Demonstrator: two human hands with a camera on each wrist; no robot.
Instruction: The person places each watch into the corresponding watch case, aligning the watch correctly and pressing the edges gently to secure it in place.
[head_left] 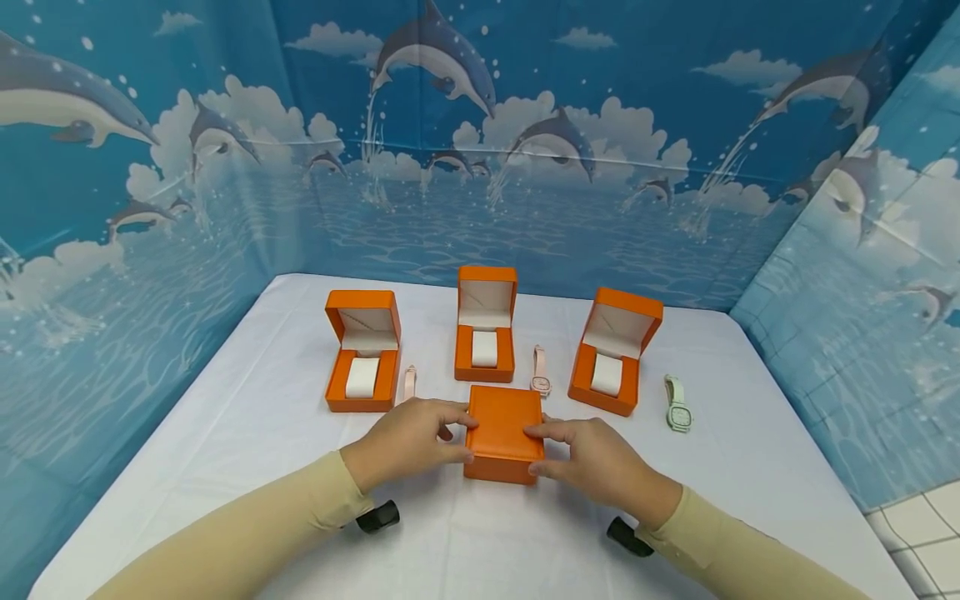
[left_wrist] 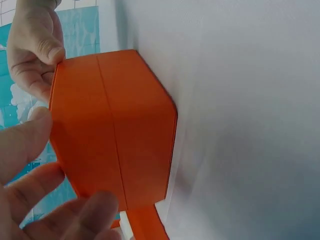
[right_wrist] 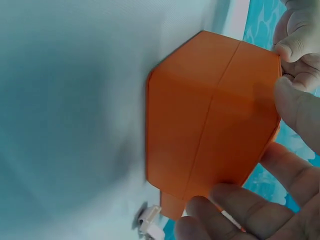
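A closed orange watch box (head_left: 505, 423) sits on the white table in front of me, its lid down. My left hand (head_left: 411, 437) holds its left side, with fingertips on the lid's edge and thumb near the front corner. On the opposite side my right hand (head_left: 600, 460) holds it the same way. Both wrist views show the box's side with the seam between lid and base, and fingers along the edges. Just behind the box lies a pink watch (head_left: 540, 372). Another pink watch (head_left: 409, 382) is partly hidden behind my left hand.
Behind stand three open orange watch boxes, at left (head_left: 363, 350), middle (head_left: 485, 323) and right (head_left: 615, 350), each with a white cushion inside. A pale green watch (head_left: 677, 404) lies at the right. Dolphin-printed curtains (head_left: 465, 208) enclose the table's back and sides.
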